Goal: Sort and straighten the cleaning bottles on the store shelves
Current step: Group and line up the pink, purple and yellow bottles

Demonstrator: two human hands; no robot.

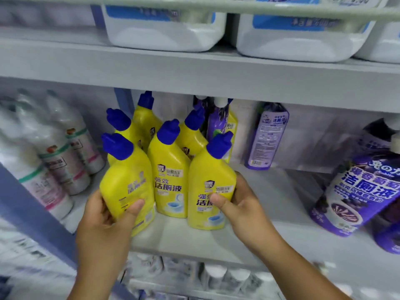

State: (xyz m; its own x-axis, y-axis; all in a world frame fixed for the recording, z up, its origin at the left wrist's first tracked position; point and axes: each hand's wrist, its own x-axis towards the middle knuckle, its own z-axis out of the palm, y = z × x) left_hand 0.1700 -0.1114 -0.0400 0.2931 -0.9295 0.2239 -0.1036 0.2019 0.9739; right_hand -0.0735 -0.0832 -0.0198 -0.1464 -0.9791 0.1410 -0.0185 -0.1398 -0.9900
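Observation:
Several yellow toilet-cleaner bottles with blue angled caps stand in a cluster on the middle shelf (270,204). My left hand (106,217) grips the front left yellow bottle (127,182), which tilts to the left with its back label facing me. My right hand (240,204) grips the front right yellow bottle (211,180) from its right side, thumb across the label. Between them a third yellow bottle (170,169) stands upright, label forward. More yellow bottles (145,118) stand behind these.
White bottles with green and pink bands (58,152) fill the shelf's left side. Purple-labelled bottles (267,137) stand at the back, and larger purple ones (359,189) at the right. Big white jugs (164,29) sit on the shelf above. A lower shelf holds more bottles (216,276).

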